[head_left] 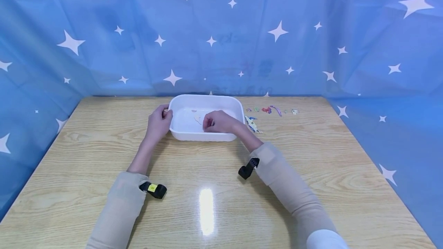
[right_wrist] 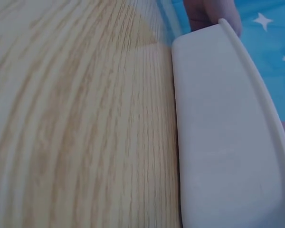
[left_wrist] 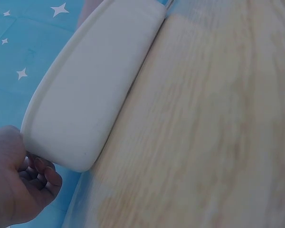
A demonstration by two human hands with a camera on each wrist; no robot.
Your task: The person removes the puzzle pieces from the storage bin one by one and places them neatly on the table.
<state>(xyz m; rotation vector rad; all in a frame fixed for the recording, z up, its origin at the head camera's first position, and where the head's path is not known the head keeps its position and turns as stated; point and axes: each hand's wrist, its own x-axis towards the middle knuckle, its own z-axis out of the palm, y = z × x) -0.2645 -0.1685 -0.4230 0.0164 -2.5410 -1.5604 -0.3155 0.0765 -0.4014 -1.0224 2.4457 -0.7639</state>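
Observation:
A white plastic basin (head_left: 206, 136) stands at the far side of the table. At its left end my left hand (head_left: 160, 124) grips the rim, fingers curled under it, as the left wrist view also shows on the hand (left_wrist: 19, 180). My right hand (head_left: 220, 121) reaches over the near right rim into the basin with its fingers bent down toward the floor. I cannot tell whether those fingertips pinch anything. Just left of them lies a thin pale scrap (head_left: 197, 119), and a small pinkish scrap (head_left: 194, 111) lies farther back.
Right of the basin, small flat coloured pieces lie on the table: a red one (head_left: 266, 110), a purple strip (head_left: 276, 110), a green one (head_left: 256, 109) and a white spotted one (head_left: 295, 112). A larger blue-and-cream piece (head_left: 253, 124) lies closer. A blue starry curtain (head_left: 221, 57) hangs behind.

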